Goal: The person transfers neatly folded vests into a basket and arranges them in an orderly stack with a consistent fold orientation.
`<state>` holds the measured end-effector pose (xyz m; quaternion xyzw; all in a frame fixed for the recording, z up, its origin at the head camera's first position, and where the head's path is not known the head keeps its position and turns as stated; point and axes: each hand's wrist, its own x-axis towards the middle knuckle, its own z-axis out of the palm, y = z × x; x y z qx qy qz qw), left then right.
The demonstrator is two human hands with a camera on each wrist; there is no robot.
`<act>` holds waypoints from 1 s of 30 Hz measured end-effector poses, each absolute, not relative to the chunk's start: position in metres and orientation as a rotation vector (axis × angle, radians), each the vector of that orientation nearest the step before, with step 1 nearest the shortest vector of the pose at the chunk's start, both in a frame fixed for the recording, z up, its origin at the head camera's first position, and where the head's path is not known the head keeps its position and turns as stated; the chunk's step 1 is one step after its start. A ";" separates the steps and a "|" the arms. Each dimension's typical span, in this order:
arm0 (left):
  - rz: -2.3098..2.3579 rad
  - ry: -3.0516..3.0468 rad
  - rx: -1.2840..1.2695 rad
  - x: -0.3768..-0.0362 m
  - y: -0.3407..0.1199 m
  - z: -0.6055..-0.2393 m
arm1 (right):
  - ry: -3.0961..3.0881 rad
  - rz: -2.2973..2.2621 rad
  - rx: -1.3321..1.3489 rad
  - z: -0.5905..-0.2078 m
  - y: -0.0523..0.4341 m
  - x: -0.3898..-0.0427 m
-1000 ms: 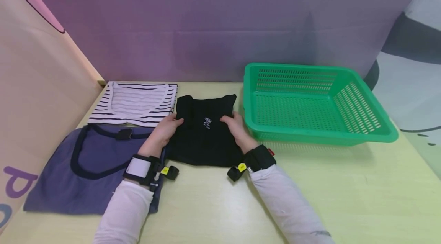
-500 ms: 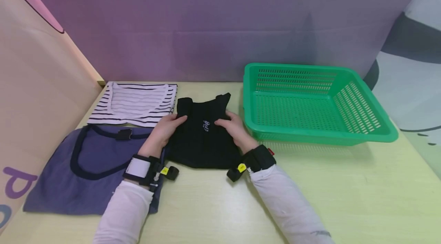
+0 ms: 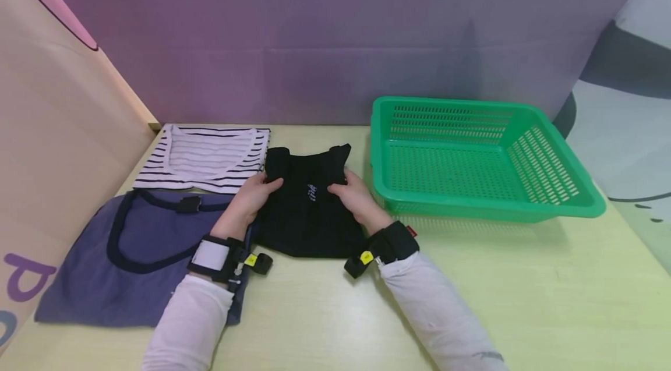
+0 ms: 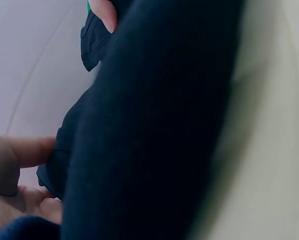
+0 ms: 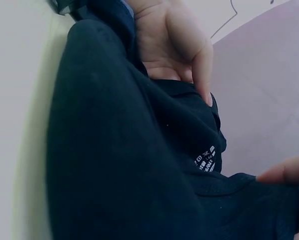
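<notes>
A black garment (image 3: 309,208) is gripped at its upper part by both hands, the left hand (image 3: 250,196) pinching its left edge and the right hand (image 3: 352,195) pinching its right edge, with only the width of the cloth between them. The garment lies on the table (image 3: 524,289) just left of the green basket (image 3: 472,155). Further left of the basket, a striped top (image 3: 204,155) and a purple garment (image 3: 131,254) are laid flat.

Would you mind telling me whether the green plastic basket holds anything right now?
Empty: the green plastic basket shows only its bare perforated floor and walls in the head view.
</notes>
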<state>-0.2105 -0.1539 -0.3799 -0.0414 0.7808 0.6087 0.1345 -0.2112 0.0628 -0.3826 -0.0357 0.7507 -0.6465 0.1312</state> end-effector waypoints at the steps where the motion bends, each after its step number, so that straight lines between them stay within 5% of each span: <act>1: 1.766 2.265 -0.130 -0.210 -0.154 -0.380 | 2.196 -1.868 -0.117 -0.382 0.062 -0.211; 30: 2.186 2.326 -0.138 -0.212 -0.149 -0.382 | 2.574 -1.728 -0.277 -0.366 0.056 -0.205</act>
